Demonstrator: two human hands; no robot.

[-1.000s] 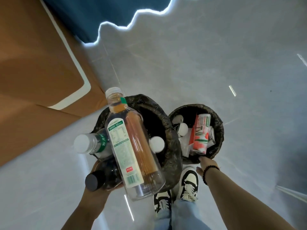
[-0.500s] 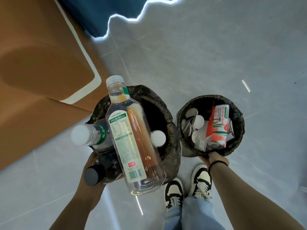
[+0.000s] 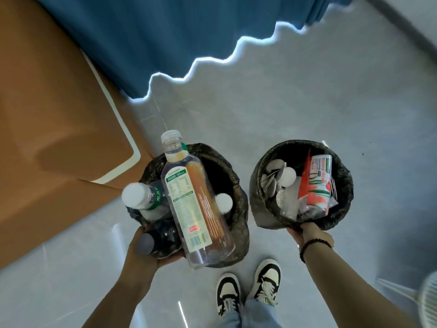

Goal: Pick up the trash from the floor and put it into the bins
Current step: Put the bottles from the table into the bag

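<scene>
- At lower left of the frame my left hand [image 3: 151,247] cups the near rim of the left bin [image 3: 238,209], fingers curled under it and around the butt of a dark bottle [image 3: 156,240]; I judge it is carrying the bin.
- That bin holds 3 bottles I can count: the dark one, a white-capped bottle [image 3: 142,197] with a green label, and a tall tea bottle [image 3: 196,202] lying across the rim, neck toward the upper frame. A 4th white cap [image 3: 223,202] shows just behind the tea bottle.
- The tea bottle sticks out well past the rim, so I would keep this bin level and move slowly, or it could roll off.
- At right of centre my right hand [image 3: 307,234] pinches the near rim of the right bin [image 3: 260,204]; the fingertips are hidden inside the liner.
- The right bin holds a red-and-white carton [image 3: 316,185], crumpled silver wrappers [image 3: 270,179] and a white ball [image 3: 287,177].
- No trash is visible on the grey tiled floor [image 3: 307,91]; the picking-up looks finished here.
- A brown panel [image 3: 47,114] fills the upper left, a blue curtain [image 3: 189,31] the top, and my 2 sneakers [image 3: 248,294] the bottom.
</scene>
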